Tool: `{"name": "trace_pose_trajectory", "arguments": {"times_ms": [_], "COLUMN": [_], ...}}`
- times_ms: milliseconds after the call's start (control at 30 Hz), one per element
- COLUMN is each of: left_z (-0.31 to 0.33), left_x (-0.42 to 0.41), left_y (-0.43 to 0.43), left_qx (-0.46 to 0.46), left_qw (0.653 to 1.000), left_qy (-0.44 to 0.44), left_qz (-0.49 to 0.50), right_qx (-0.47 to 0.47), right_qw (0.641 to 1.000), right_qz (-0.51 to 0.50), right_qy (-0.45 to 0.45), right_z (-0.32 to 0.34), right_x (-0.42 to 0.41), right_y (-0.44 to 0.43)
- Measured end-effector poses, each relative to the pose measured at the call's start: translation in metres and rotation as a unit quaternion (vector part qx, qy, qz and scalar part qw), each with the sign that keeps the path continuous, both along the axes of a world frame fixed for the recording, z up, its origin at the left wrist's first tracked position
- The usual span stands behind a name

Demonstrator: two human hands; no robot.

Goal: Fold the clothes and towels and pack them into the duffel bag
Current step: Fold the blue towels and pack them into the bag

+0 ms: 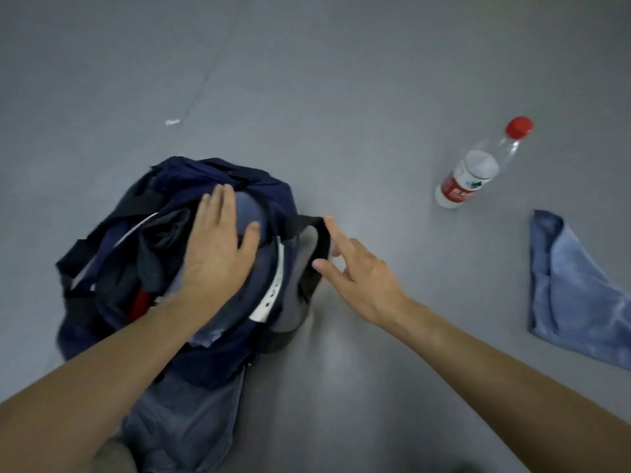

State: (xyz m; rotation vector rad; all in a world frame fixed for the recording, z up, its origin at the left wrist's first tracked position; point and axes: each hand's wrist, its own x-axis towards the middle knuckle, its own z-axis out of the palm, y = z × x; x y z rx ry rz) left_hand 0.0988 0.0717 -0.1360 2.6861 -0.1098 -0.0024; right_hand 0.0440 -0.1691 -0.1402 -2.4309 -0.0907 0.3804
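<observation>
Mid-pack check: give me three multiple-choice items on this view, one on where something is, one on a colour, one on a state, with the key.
1. Where does the blue towel lie?
A) on the floor, right of the duffel bag
B) inside the bag
C) on a chair

2. What colour is the cap of the bottle?
A) green
B) red
C) white

3. What is the left hand doing?
A) gripping the bottle
B) resting on the floor
C) pressing flat on the clothes in the bag

Key: 1 A, the towel lies apart from the bag on the floor; 2 B, the cap is plainly red; 3 C, straight fingers lie on the clothes in the open bag.
</observation>
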Motion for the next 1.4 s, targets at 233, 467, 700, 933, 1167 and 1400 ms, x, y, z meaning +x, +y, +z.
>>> {"name": "trace_pose_trajectory", "arguments": {"times_ms": [233, 467, 700, 933, 1167, 1400], "left_z": [0.007, -0.030, -0.019, 0.042, 0.170, 0.285], "left_x": [-0.068, -0.145, -0.160, -0.120, -0.123, -0.138], "left_y": [-0.175, -0.316, -0.298, -0.214, -0.106, -0.058], "left_qx": [-0.043, -0.030, -0.022, 0.017, 0.041, -0.038], "left_qw": [0.971, 0.913, 0.898, 0.923, 0.950, 0.976], "left_qy": [0.047, 0.221, 0.262, 0.213, 0.197, 0.131], "left_qz": [-0.230, -0.341, -0.353, -0.319, -0.237, -0.171], "right_qx": [-0.141, -0.180, -0.247, -0.227, -0.075, 0.033], "right_qw": [0.954, 0.918, 0.884, 0.915, 0.978, 0.997], "right_qz": [-0.259, -0.338, -0.384, -0.335, -0.195, -0.071], "right_qy": [-0.057, 0.105, 0.095, -0.009, 0.024, -0.015], "right_z": [-0.020, -0.060, -0.074, -0.046, 0.091, 0.255], "right_x": [-0.077, -0.160, -0.144, -0.143, -0.093, -0.099], "right_y": [-0.210, -0.327, -0.345, -0.333, -0.227, -0.110]}}
